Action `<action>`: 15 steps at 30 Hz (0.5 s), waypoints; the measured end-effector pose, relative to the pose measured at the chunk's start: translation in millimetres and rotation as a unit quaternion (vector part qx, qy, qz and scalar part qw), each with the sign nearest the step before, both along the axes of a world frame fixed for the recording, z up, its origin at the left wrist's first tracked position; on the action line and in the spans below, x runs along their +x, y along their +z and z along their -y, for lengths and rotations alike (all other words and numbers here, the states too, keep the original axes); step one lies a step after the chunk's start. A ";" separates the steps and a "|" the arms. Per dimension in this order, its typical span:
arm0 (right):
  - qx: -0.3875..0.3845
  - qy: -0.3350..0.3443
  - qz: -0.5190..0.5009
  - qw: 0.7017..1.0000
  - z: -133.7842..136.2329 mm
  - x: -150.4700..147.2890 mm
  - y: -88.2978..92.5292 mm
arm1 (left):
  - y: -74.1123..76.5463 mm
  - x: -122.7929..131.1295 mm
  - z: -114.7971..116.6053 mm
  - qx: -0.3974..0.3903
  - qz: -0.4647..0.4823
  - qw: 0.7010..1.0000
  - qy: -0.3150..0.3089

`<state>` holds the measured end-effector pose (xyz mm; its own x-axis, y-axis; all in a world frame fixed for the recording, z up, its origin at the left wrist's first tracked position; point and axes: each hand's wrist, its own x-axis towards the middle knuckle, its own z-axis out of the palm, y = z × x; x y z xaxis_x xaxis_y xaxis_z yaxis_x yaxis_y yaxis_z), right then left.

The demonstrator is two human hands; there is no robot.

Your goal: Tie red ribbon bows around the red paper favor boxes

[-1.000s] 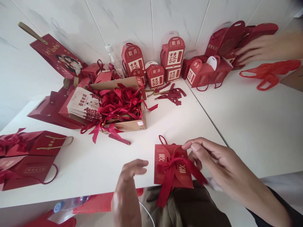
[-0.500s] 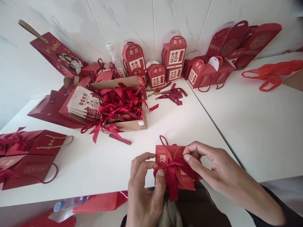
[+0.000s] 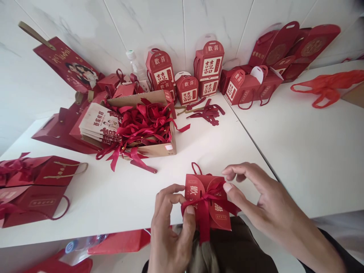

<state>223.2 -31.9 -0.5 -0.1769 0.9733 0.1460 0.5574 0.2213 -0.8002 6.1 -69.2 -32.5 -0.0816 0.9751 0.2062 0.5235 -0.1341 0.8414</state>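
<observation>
A small red gift box (image 3: 220,220) with gold lettering lies at the front edge of the white table, overhanging it slightly. Across its folded top runs a red ribbon (image 3: 204,220), crossed in a knot near the middle, with one tail hanging over the front. My left hand (image 3: 172,223) pinches the ribbon's left loop between thumb and fingertip at the box's left side. Just off the right side, my right hand (image 3: 256,193) has thumb and forefinger apart with nothing between them. A twisted red cord handle (image 3: 195,167) sticks out behind the box.
Behind on the left, a cardboard box (image 3: 159,151) overflows with red ribbons, next to a stack of printed cards (image 3: 96,121). Two ribboned boxes (image 3: 42,203) sit at far left. Several red boxes (image 3: 209,68) line the wall; a red plastic bag (image 3: 327,87) lies at right.
My right hand has let go of the ribbon and drawn slightly away to the right, its fingers parting. The ribbon's right part now lies spread over the box. My left hand keeps its pinch.
</observation>
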 end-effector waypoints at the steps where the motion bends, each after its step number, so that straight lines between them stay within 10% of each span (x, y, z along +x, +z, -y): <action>1: 0.040 0.008 0.010 0.999 0.6 -2.6 2.1 | 1.1 1.6 0.7 -0.003 0.012 1.000 0.007; 6: 0.067 0.114 0.034 0.991 2.4 -23.2 11.8 | 4.8 4.0 -0.8 0.019 -0.028 0.999 -0.036; 15: 0.045 0.113 0.008 0.993 1.2 -24.3 5.2 | 0.8 3.5 -1.9 0.015 -0.010 1.000 -0.023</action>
